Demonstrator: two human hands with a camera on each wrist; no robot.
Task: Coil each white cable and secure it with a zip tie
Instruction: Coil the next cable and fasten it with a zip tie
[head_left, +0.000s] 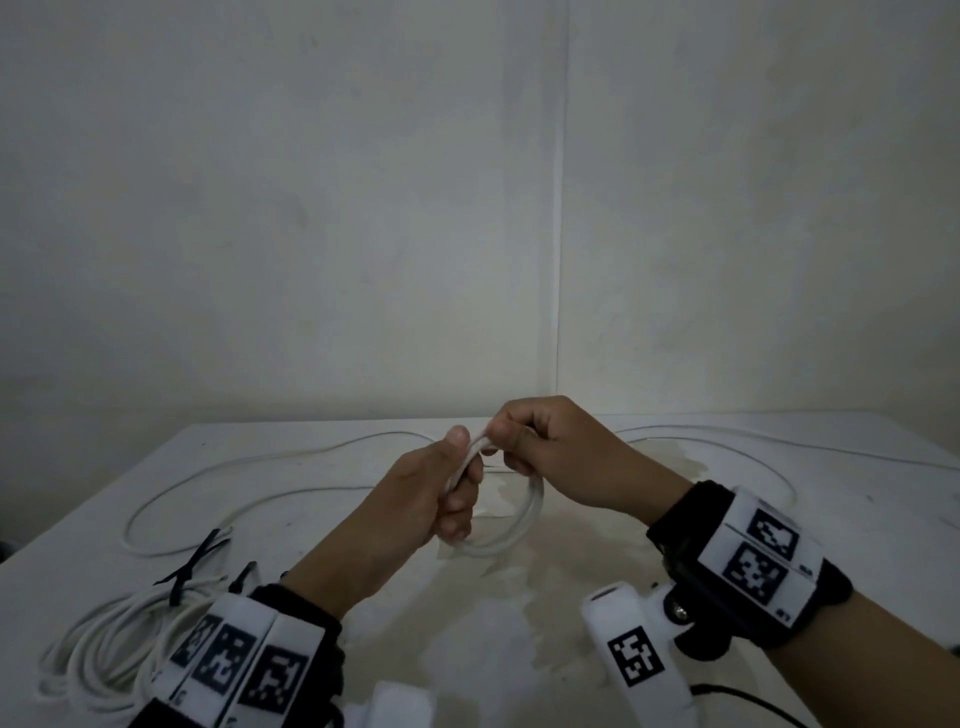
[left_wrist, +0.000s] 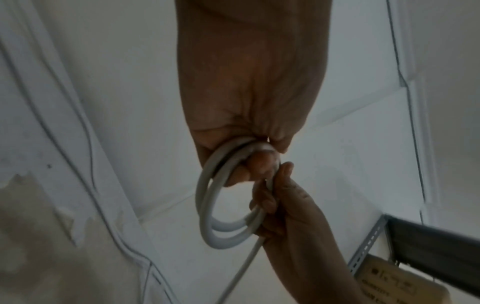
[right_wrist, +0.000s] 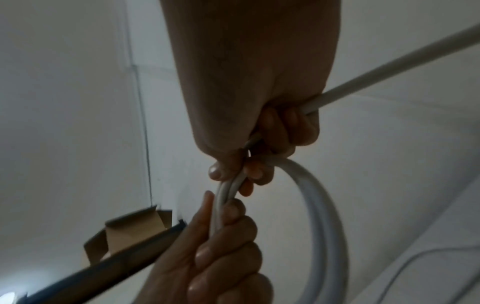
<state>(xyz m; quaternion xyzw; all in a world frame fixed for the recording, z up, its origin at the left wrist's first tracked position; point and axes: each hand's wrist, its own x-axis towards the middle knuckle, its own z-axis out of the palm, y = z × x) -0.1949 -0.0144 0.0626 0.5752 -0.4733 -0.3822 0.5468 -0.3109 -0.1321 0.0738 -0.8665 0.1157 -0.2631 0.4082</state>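
Above the middle of the table (head_left: 597, 613), the left hand (head_left: 415, 499) grips a small coil (left_wrist: 223, 214) of white cable with the fingers curled around its turns, and the right hand (head_left: 550, 457) pinches the same coil at its top, closed around the cable where the loose length (right_wrist: 389, 67) leaves it. The turns are few and springy, so if the left hand relaxes while the right one brings the next turn, the coil could probably open and the turns slide apart. The free cable (head_left: 249, 473) lies in long loops toward the far edge and the left edge, and it may catch or twist when pulled, which would give an uneven coil. A finished bundle (head_left: 109, 649) lies at the near left corner, with black zip ties (head_left: 200, 558) just beside it; reaching for one with one hand could also let the coil spring open. The table is white with a brownish stain in the middle, and it stands against plain pale walls that meet in a corner behind it.
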